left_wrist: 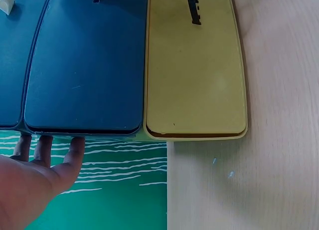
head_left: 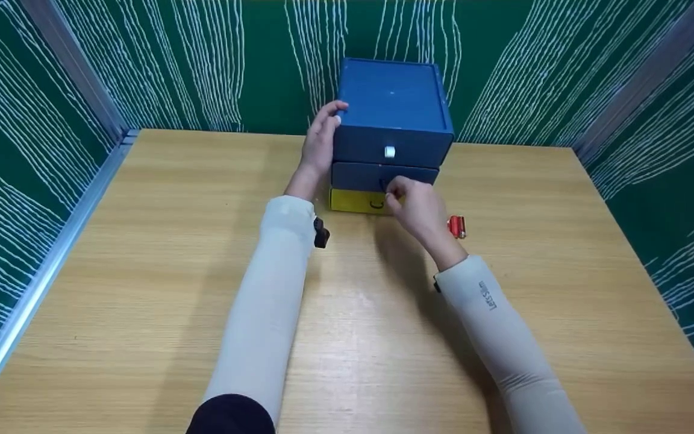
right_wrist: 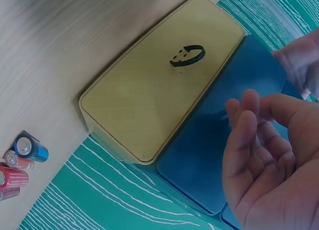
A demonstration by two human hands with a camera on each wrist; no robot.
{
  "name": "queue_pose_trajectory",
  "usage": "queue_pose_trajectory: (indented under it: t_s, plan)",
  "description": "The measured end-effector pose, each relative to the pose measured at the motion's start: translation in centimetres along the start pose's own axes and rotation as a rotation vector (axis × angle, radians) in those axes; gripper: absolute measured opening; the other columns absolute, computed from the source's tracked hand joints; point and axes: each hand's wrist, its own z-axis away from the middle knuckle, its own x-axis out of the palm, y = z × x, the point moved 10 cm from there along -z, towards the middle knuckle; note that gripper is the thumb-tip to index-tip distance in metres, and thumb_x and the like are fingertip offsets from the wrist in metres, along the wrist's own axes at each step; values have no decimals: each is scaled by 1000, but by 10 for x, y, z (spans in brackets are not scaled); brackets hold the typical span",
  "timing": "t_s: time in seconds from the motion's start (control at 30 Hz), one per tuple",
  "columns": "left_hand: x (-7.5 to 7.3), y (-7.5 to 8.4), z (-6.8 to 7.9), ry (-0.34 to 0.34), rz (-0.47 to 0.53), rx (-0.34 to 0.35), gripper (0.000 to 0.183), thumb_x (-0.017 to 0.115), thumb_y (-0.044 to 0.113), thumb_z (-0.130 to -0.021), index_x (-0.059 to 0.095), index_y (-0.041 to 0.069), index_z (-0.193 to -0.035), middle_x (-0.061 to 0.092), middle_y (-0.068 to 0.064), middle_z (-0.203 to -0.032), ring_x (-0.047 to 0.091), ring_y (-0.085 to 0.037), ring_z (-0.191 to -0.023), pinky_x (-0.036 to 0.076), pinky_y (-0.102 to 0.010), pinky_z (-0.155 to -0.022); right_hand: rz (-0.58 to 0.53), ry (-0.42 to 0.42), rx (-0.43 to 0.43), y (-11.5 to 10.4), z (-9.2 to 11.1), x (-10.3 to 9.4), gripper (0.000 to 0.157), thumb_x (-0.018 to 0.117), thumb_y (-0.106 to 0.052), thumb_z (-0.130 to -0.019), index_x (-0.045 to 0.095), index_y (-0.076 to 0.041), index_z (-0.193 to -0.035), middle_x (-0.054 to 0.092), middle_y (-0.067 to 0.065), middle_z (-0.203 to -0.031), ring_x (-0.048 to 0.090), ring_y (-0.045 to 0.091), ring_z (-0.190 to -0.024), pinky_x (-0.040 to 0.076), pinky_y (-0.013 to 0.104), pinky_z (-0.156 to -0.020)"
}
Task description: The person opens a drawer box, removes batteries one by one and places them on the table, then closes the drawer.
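A small drawer cabinet (head_left: 392, 96) stands at the back of the table, with two blue drawers above a yellow one. My left hand (head_left: 321, 141) rests against its left side, fingers extended; the left wrist view shows those fingertips touching the side edge. At the middle blue drawer (left_wrist: 84, 65), my right hand (head_left: 419, 205) pinches the dark loop handle (head_left: 382, 184) with curled fingers, which partly hide it. The yellow drawer (right_wrist: 154, 90) has a black loop handle (right_wrist: 188, 56), and the top drawer carries a white knob (head_left: 390, 152). All drawers look closed.
Several batteries (right_wrist: 31, 148), red and blue, stand or lie on the wooden table (head_left: 347, 313) to the right of the cabinet, close to my right wrist. Green walls with white streaks (head_left: 268, 66) enclose the back and sides.
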Motion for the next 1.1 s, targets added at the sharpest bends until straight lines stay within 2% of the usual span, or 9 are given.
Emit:
queue_pose_trajectory:
  t_s: [0.23,0.4,0.63,0.8,0.9,1.0,1.1]
  plan:
    - [-1,-18,-12,-14,34,6,29,30,19,-93,48,18,-116,38,7,-132,35,-10,-117,25,-31,-100,-17,-16,38,6,-5,3,7,53,-26,-82,59,-21,-83,60,-4,-84,53,14,-73,44,30,-64]
    - [-3,-21,-15,-6,27,7,29,31,21,-93,49,21,-115,38,7,-132,35,-10,-116,26,-32,-99,-29,1,20,6,-4,4,6,53,-25,-82,58,-21,-82,60,-5,-83,53,13,-72,44,30,-63]
    - [-2,-9,-6,1,13,-12,31,29,16,-93,48,15,-117,37,3,-134,33,-11,-119,24,-31,-100,-56,30,22,6,0,2,6,53,-29,-82,57,-24,-82,58,-8,-80,51,11,-71,42,27,-59]
    - [0,-5,0,13,21,-65,31,30,19,-93,47,17,-118,36,7,-135,31,-11,-121,21,-35,-103,-130,130,3,8,7,-7,16,55,-33,-79,55,-24,-92,57,-9,-79,51,9,-67,37,28,-53]
    - [1,-4,2,10,22,-77,32,29,20,-93,46,18,-119,35,8,-135,31,-11,-121,21,-36,-103,-169,175,29,15,12,-11,23,55,-36,-77,52,-23,-96,57,-9,-78,50,10,-63,35,29,-51]
    - [1,-3,2,9,22,-74,31,29,20,-93,47,18,-119,35,8,-135,31,-11,-121,21,-36,-103,-202,158,82,23,15,-8,24,56,-38,-75,50,-22,-93,57,-6,-77,49,12,-63,35,30,-53]
    - [1,-4,1,10,9,-73,31,30,21,-92,47,19,-119,35,7,-135,32,-13,-120,22,-37,-102,-215,100,123,30,16,0,22,56,-38,-75,53,-21,-87,56,-4,-77,50,12,-67,37,29,-56]
